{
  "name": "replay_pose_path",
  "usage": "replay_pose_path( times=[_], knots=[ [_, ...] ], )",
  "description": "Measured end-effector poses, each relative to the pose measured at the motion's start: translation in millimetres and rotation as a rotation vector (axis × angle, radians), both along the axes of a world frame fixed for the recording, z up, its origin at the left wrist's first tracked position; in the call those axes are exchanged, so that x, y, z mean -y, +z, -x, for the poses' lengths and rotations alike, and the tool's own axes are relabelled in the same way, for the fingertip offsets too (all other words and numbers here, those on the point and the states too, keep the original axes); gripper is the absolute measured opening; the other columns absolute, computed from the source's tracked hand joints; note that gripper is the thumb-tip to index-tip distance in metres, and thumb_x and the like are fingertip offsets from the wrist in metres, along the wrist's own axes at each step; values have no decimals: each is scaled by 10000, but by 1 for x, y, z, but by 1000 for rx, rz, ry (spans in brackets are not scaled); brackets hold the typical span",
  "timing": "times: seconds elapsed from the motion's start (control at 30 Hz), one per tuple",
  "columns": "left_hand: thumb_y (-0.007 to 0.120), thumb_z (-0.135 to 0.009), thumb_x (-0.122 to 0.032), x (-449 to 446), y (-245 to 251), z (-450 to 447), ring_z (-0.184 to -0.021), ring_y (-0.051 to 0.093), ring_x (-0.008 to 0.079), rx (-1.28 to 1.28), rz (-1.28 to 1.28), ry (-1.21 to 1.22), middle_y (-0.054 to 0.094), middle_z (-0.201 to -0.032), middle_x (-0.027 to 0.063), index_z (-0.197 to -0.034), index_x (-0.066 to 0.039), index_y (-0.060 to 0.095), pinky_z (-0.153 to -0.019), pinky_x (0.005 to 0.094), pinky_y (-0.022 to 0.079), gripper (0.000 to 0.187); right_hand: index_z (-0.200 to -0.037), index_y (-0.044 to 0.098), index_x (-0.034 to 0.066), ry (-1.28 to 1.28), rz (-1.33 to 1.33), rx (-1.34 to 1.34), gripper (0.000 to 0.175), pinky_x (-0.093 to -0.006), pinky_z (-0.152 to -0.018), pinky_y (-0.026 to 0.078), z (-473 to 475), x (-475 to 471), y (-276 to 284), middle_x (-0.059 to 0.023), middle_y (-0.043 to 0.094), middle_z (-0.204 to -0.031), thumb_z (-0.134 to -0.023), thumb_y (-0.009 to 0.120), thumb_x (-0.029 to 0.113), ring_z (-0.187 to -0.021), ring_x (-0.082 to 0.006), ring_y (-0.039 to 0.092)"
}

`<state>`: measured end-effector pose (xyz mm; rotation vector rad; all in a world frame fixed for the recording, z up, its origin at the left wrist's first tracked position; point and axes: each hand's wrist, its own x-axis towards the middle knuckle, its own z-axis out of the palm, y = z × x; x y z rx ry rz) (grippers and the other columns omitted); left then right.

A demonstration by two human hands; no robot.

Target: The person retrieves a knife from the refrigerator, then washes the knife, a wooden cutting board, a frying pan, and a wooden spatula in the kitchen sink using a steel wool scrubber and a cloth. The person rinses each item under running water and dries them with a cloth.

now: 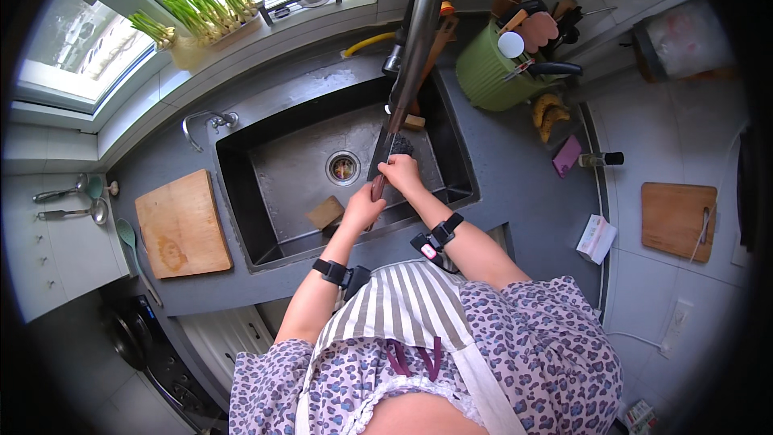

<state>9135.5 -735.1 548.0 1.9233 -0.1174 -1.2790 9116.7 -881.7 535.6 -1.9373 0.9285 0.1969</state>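
My left hand (pixel 363 205) is closed around the dark reddish handle of a kitchen knife (pixel 378 157), whose blade points away from me over the sink (pixel 290 193). Beside it my right hand (pixel 400 172) has its fingers at the knife, near the base of the blade; whether it grips the blade or only touches it is hard to tell. The metal faucet (pixel 416 42) reaches down over the blade and partly hides it. A dark scouring pad (pixel 402 145) lies in the basin behind my right hand. A brown sponge-like block (pixel 325 212) rests near the basin's front wall.
A wooden cutting board (pixel 184 223) lies left of the sink, with a green slotted spoon (pixel 128 235) beside it. On the right stand a green utensil bucket (pixel 489 69), bananas (pixel 549 115), a pink phone-like object (pixel 567 156) and a white box (pixel 596 239). A small tap (pixel 208 124) is at the back left.
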Motion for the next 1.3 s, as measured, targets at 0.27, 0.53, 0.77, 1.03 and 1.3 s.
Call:
replay_pose_path(
  times=[0.27,0.53,0.77,1.03,1.3],
  knots=[
    [667,-846,-290,-11,21,6,-861,621,453,614,22,-42,642,-830,277,-932,-6,570,-721,508,496,313,-689,731,82,148,109,-117,393,-383,-673,556,-28,29,9,-99,678,-621,-774,591,439,-629,-247,687],
    [635,-852,-256,-67,47,-10,-843,610,449,630,-120,-163,645,-852,244,-939,-41,556,-710,496,499,245,-675,685,0,-123,-459,-106,420,-259,-394,399,-57,88,7,-87,639,-572,-858,486,321,-404,-136,539],
    [563,-946,-199,-92,44,-12,-445,383,97,-580,339,377,435,-612,-7,-964,-50,496,-384,236,293,164,-922,661,23,-219,-458,139,336,-207,-421,385,-54,122,9,-15,597,-630,-967,475,299,-445,-64,500],
    [522,-973,-159,-59,29,-19,-434,277,17,-1013,587,474,350,-602,-61,-912,-79,477,-342,169,196,111,-1144,621,19,-174,-545,201,272,-189,-504,434,-29,121,22,-45,661,-768,-952,477,149,-545,-57,548],
    [522,-965,-131,2,16,-63,-440,305,20,-1075,541,468,379,-619,-56,-814,-95,422,-345,164,219,185,-1124,633,11,-209,-515,304,266,-193,-529,441,-8,131,41,-36,665,-786,-948,481,142,-578,-55,560]
  ],
)
